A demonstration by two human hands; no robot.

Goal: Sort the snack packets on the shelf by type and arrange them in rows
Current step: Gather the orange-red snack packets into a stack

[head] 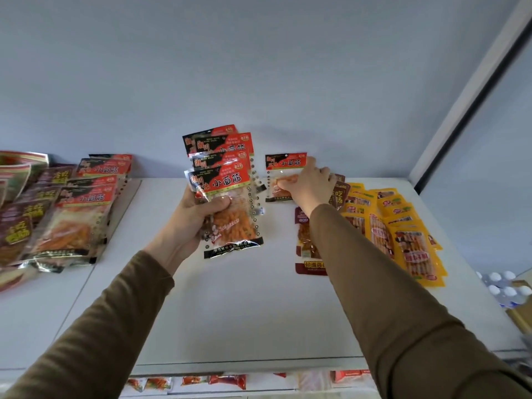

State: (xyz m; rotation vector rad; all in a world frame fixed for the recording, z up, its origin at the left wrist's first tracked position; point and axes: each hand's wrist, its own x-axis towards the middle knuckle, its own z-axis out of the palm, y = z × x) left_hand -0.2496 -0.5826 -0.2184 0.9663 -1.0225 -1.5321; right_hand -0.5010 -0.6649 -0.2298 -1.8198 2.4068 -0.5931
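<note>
My left hand (201,217) grips a fanned stack of several red-and-black snack packets (227,180) above the middle of the white shelf (244,312). My right hand (309,185) reaches to the shelf's back and pinches one more red-and-black packet (285,164), held upright near the back wall. Under my right forearm lies a dark red packet (302,246). To its right lie yellow packets (408,240) in overlapping rows, with brown packets (341,194) behind them.
At the left, a pile of the same red-and-black packets (86,208) overlaps dark purple packets (26,214). A lower shelf with more snacks (227,381) shows below the front edge. Bottle caps (506,286) sit low at the right.
</note>
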